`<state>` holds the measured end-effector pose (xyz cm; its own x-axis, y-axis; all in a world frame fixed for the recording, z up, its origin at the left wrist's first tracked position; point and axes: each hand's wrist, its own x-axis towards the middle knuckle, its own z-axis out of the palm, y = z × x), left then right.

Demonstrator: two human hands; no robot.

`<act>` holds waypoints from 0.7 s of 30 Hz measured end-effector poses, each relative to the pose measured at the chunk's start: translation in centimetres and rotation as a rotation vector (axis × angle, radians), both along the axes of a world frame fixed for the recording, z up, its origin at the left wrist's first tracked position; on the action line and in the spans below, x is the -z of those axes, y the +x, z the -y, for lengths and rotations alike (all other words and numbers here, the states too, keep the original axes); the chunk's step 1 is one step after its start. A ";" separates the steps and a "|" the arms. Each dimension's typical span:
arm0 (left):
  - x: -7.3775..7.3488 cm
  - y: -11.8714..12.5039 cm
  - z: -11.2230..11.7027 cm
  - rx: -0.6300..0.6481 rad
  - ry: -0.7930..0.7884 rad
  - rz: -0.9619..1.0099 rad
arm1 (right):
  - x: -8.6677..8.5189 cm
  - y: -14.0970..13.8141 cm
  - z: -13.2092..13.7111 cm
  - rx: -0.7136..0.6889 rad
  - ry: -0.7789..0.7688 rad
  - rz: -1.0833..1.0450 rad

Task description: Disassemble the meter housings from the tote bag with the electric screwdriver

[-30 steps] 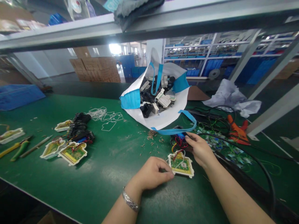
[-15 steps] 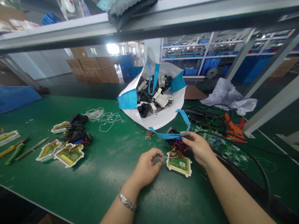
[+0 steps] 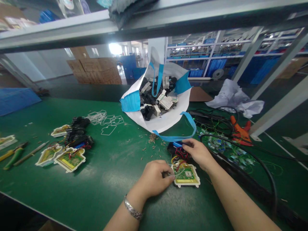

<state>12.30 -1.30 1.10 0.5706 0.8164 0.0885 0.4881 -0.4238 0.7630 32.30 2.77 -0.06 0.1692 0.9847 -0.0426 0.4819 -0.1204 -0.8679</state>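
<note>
**Here: both hands at a small circuit board**

Nearest, the left hand (image 3: 154, 179), with a silver bracelet (image 3: 132, 210) on its wrist, has its grip clenched. Its fingertips are pinched together against the left edge of the white-framed green circuit board (image 3: 187, 175), which lies flat on the green desk (image 3: 108, 186). Whether they pinch the frame or some thin loose piece, I cannot tell.

Just beyond the board, the right hand (image 3: 198, 153) has its grip closed over the black block with red and yellow wires (image 3: 176, 150); the wires run down to the board.

Farther off, a scatter of small screws (image 3: 152, 138) lies before the white bag with blue handles (image 3: 168, 123), which is full of black and white parts. Well to the left lie more white-framed boards (image 3: 69, 159) and green-handled pliers (image 3: 12, 156). To the right lies an orange tool (image 3: 238, 131).
</note>
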 end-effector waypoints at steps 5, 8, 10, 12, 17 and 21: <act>0.2 0.1 -0.1 -0.002 -0.050 0.024 | -3.5 0.8 2.1 -0.120 0.033 0.294; 0.0 0.0 -0.1 0.010 -0.099 0.091 | -5.1 0.8 4.8 -0.370 -0.090 0.500; -0.1 0.1 -0.1 0.010 -0.124 0.145 | -4.9 0.5 6.4 -0.526 -0.174 0.639; -0.3 0.2 0.1 0.006 -0.144 0.202 | -3.7 0.2 7.4 -0.566 -0.150 0.685; -0.1 0.3 0.2 0.006 -0.144 0.274 | -0.8 0.0 7.9 -0.414 -0.067 0.398; -0.1 0.1 0.1 0.070 -0.170 0.293 | -0.2 -0.1 7.6 -0.288 -0.140 -0.075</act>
